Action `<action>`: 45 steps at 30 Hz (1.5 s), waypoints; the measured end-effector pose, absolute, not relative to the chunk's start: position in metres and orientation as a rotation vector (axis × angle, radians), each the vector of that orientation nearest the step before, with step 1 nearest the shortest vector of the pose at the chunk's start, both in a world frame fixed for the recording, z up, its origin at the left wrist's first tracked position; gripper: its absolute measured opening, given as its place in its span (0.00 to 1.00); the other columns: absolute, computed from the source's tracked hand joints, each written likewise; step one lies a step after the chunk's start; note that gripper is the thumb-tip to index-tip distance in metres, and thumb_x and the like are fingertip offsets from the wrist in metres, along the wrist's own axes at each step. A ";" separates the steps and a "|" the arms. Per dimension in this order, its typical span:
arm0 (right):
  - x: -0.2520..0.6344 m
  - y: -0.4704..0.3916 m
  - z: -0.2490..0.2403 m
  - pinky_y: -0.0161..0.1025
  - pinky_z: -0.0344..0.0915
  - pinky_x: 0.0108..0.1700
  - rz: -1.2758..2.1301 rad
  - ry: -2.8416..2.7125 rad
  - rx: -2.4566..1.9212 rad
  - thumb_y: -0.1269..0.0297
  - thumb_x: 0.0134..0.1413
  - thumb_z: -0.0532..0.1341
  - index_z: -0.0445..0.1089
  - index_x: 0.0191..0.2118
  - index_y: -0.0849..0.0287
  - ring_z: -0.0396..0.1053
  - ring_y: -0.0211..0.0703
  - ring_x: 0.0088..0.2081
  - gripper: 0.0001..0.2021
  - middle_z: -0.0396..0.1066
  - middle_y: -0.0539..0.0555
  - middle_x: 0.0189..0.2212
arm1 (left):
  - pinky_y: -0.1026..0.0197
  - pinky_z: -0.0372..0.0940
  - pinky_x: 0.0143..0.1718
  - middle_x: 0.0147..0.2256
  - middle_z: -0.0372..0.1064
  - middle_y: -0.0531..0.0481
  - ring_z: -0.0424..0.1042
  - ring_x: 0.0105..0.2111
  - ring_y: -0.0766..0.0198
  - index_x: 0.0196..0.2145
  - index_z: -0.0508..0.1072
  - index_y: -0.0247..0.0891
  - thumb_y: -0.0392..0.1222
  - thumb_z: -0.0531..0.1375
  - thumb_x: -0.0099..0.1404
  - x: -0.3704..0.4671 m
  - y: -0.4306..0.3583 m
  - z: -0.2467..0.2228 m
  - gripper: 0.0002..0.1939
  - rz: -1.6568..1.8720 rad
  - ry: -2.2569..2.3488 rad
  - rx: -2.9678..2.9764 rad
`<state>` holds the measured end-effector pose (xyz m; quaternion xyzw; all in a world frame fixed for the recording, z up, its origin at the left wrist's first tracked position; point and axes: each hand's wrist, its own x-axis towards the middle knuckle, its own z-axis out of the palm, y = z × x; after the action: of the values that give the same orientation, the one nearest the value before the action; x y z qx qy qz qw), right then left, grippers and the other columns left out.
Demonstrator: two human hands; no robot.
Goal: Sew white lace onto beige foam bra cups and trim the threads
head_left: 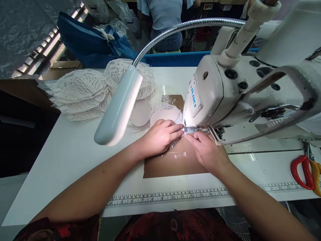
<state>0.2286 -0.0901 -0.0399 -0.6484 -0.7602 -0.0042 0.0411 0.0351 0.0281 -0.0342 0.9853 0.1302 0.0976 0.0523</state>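
At the needle area of a white sewing machine, both hands work on a lace piece with a pale round cup. My left hand presses on the lace's near edge, its fingers together and pointing right. My right hand is just right of it, thumb and index finger at the lace's edge beside the presser foot. Their fingertips nearly meet. Under both lies a brown sheet with shiny tape. How the right fingers grip the edge is too small to tell.
Stacked lace cups lie at the back left, near a pale disc. A grey lamp on a bent metal neck hangs over the left side. Red-handled scissors rest at the right. A ruler strip runs along the front edge. A person sits beyond.
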 end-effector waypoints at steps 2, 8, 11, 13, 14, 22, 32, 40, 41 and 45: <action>0.230 -0.090 -0.041 0.39 0.58 0.33 0.003 -2.321 -1.992 0.78 0.52 0.55 0.69 0.57 0.48 0.61 0.46 0.33 0.28 0.71 0.57 0.37 | 0.54 0.57 0.40 0.52 0.70 0.41 0.65 0.46 0.53 0.54 0.70 0.35 0.33 0.52 0.67 0.035 0.030 -0.036 0.19 0.302 0.415 3.003; 0.232 -0.095 -0.044 0.38 0.59 0.31 0.104 -2.264 -1.974 0.77 0.54 0.53 0.69 0.57 0.47 0.63 0.46 0.36 0.28 0.71 0.57 0.40 | 0.54 0.57 0.41 0.53 0.69 0.40 0.64 0.48 0.51 0.54 0.70 0.36 0.33 0.53 0.66 0.036 0.031 -0.040 0.19 0.299 0.483 3.004; 0.232 -0.096 -0.043 0.38 0.59 0.30 0.162 -2.239 -2.002 0.77 0.55 0.53 0.68 0.58 0.47 0.65 0.48 0.39 0.28 0.71 0.58 0.43 | 0.51 0.57 0.45 0.55 0.67 0.40 0.63 0.51 0.50 0.55 0.69 0.36 0.34 0.53 0.66 0.036 0.031 -0.040 0.20 0.287 0.484 3.023; 0.231 -0.096 -0.042 0.38 0.60 0.30 0.205 -2.223 -2.041 0.77 0.54 0.53 0.67 0.59 0.48 0.66 0.49 0.41 0.28 0.71 0.58 0.44 | 0.50 0.56 0.48 0.56 0.66 0.39 0.61 0.54 0.48 0.56 0.68 0.36 0.35 0.53 0.67 0.036 0.031 -0.039 0.20 0.268 0.482 3.038; 0.231 -0.096 -0.042 0.38 0.60 0.30 0.216 -2.216 -2.060 0.77 0.54 0.53 0.68 0.58 0.48 0.66 0.49 0.41 0.28 0.71 0.58 0.45 | 0.49 0.56 0.50 0.56 0.65 0.39 0.61 0.55 0.48 0.56 0.68 0.36 0.36 0.53 0.67 0.036 0.030 -0.037 0.20 0.256 0.489 3.043; 0.233 -0.098 -0.039 0.40 0.66 0.36 0.189 -2.173 -2.010 0.71 0.59 0.53 0.69 0.57 0.49 0.68 0.52 0.47 0.23 0.72 0.58 0.47 | 0.52 0.65 0.42 0.50 0.69 0.36 0.67 0.45 0.48 0.53 0.70 0.30 0.58 0.51 0.69 0.025 0.009 0.002 0.29 -0.082 0.697 2.888; 0.234 -0.098 -0.037 0.42 0.68 0.40 0.128 -2.163 -1.889 0.71 0.59 0.54 0.71 0.55 0.50 0.70 0.51 0.45 0.20 0.75 0.56 0.42 | 0.53 0.64 0.39 0.44 0.69 0.39 0.67 0.40 0.52 0.42 0.72 0.33 0.40 0.57 0.63 0.027 -0.022 0.000 0.11 -0.112 0.430 2.902; 0.233 -0.096 -0.034 0.43 0.68 0.44 0.221 -2.165 -1.761 0.74 0.57 0.54 0.69 0.54 0.54 0.71 0.48 0.46 0.21 0.75 0.54 0.47 | 0.64 0.58 0.30 0.25 0.65 0.52 0.62 0.26 0.67 0.27 0.67 0.35 0.42 0.51 0.71 0.029 0.009 -0.010 0.15 0.129 0.560 2.356; 0.232 -0.096 -0.034 0.42 0.67 0.42 0.225 -2.159 -1.769 0.73 0.57 0.54 0.69 0.54 0.55 0.72 0.47 0.44 0.20 0.75 0.54 0.47 | 0.65 0.56 0.28 0.24 0.62 0.54 0.60 0.24 0.68 0.26 0.65 0.35 0.44 0.51 0.71 0.029 0.014 -0.009 0.16 0.138 0.574 2.233; 0.228 -0.093 -0.040 0.40 0.65 0.37 0.158 -2.109 -1.827 0.67 0.59 0.57 0.69 0.52 0.55 0.73 0.44 0.36 0.16 0.76 0.53 0.41 | 0.67 0.52 0.24 0.21 0.55 0.57 0.54 0.22 0.71 0.23 0.58 0.37 0.46 0.50 0.70 0.027 0.022 -0.011 0.18 0.222 0.603 1.952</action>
<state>0.2282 -0.0929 -0.0398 -0.6439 -0.7433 0.0556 0.1725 0.0271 0.0223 -0.0106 0.8132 0.2510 0.0925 0.5168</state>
